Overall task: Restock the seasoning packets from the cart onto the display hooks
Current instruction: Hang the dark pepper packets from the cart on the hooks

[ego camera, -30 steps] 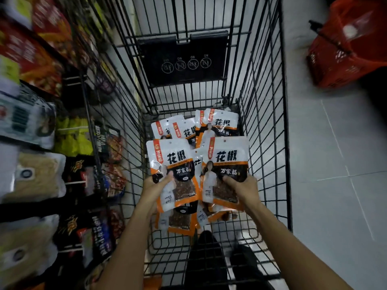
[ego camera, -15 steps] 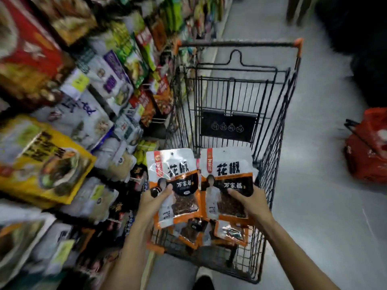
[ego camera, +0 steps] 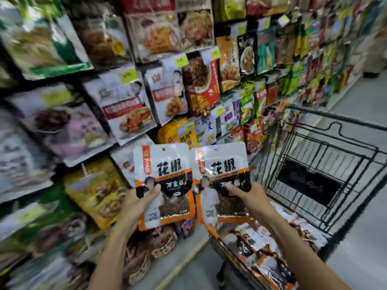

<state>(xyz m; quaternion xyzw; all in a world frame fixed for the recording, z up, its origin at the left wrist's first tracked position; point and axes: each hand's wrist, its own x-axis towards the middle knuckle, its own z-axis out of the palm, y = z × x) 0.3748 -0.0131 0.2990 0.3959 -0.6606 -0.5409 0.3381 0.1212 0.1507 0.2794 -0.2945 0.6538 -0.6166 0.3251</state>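
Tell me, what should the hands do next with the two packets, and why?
Probably raise the left packet toward the display wall and look for its hook. The left hand grips it, the right hand grips the right packet, both held up before it, and spare packets wait in the cart.

Both bare forearms (ego camera: pixel 109 254) rise from below, converging toward the hands, which sit side by side at one height. My left hand (ego camera: pixel 137 204) pinches the left seasoning packet (ego camera: pixel 165 164), thumb laid across its front, fingers hidden behind. My right hand (ego camera: pixel 254 198) holds the right seasoning packet (ego camera: pixel 224 162) likewise, thumb on front, remaining fingers out of my sight
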